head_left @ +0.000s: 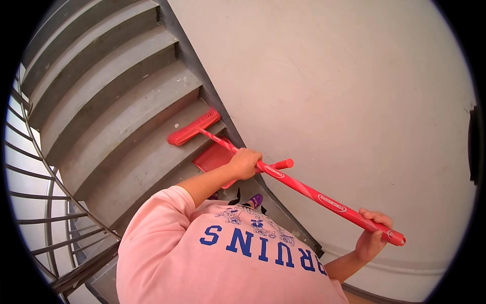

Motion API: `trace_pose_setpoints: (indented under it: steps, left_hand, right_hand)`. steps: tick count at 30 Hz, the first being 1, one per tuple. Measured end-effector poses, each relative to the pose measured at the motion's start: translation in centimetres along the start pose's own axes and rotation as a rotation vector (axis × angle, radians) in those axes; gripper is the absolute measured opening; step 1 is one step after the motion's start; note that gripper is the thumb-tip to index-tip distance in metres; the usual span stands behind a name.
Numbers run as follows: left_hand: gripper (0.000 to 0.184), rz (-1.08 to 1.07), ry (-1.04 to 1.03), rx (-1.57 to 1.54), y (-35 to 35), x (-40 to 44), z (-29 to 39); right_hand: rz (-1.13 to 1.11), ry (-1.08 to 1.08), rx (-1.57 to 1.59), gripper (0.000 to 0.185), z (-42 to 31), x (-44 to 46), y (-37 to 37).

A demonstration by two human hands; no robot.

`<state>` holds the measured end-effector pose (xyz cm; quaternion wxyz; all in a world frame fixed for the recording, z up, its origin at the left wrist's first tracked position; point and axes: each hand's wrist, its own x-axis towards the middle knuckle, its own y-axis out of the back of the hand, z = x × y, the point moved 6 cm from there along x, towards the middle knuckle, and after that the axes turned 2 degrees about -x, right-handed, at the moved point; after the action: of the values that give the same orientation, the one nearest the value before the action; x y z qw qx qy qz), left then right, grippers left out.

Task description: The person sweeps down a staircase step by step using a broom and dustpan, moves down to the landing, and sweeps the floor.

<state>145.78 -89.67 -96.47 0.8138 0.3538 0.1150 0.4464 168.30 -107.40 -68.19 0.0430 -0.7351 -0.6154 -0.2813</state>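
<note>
A red push-style broom has its bristled head (195, 126) over a step, bristles turned up and away from me. Its long red handle (309, 191) slants down to the right across my front. My left hand (246, 163) is closed around the lower part of this handle. Near the handle's end, my right hand (373, 235) wraps it with fingers and thumb. Below the broom head is a red dustpan (215, 156), partly hidden by my left forearm. A short red stick end (283, 164), apparently the dustpan's handle, crosses behind the broom handle; whether my left hand also grips it, I cannot tell.
Curved grey stairs (136, 109) rise toward the upper left. A metal railing (55, 177) runs along the left side, and a pale wall (329, 86) stands on the right. My purple shoe (256, 200) shows beyond my pink shirt (228, 263).
</note>
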Motion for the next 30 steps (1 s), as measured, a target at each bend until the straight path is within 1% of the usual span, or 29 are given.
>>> trace_pose_setpoints:
  steps: [5, 8, 12, 15, 17, 20, 22, 23, 24, 25, 28, 30]
  left_hand:
    - [0.013, -0.019, -0.051, -0.050, -1.0, -0.3, 3.1]
    - [0.014, -0.024, -0.072, -0.096, -1.0, -0.5, 4.7]
    - [0.015, -0.028, -0.084, -0.145, -1.4, -0.9, 5.9]
    - [0.017, 0.030, -0.092, -0.223, -0.9, -0.3, 5.8]
    - [0.018, 0.113, -0.085, -0.270, -0.6, 1.7, 4.0]
    - [0.021, 0.153, 0.014, -0.258, 0.6, 3.8, 2.9]
    - [0.020, 0.163, 0.145, -0.244, 1.5, 5.7, 1.7]
    - [0.020, 0.169, 0.216, -0.234, 1.8, 6.6, 1.1]
    - [0.019, 0.209, 0.296, -0.280, 2.3, 6.8, 0.7]
    - [0.019, 0.278, 0.378, -0.261, 2.3, 7.6, -0.5]
    - [0.019, 0.498, 0.596, -0.193, 1.5, 9.3, -3.5]
    - [0.019, 0.598, 0.716, -0.054, 2.0, 9.0, -5.0]
  right_hand:
    - [-0.015, 0.099, 0.013, 0.033, -1.7, 0.5, 1.8]
    - [0.026, 0.155, -0.030, 0.035, -2.5, 0.7, 3.1]
    - [0.036, 0.261, 0.007, 0.033, -3.4, 1.8, 3.9]
    - [0.046, 0.362, 0.038, 0.032, -2.1, 4.8, 4.3]
    - [-0.070, 0.374, 0.227, 0.030, 0.7, 10.2, 3.4]
    - [-0.267, 0.339, 0.545, 0.029, 3.9, 17.8, 2.2]
    - [-0.411, 0.282, 0.760, 0.028, 6.6, 23.5, 0.4]
    - [-0.438, 0.282, 0.769, 0.028, 8.4, 26.1, -0.4]
    - [-0.461, 0.288, 0.775, 0.027, 9.7, 27.9, -1.3]
    - [-0.488, 0.288, 0.789, 0.027, 11.9, 30.5, -2.3]
    - [-0.709, 0.262, 0.923, 0.030, 18.3, 36.8, -6.4]
    - [-0.741, 0.189, 0.965, 0.037, 21.3, 39.1, -9.7]
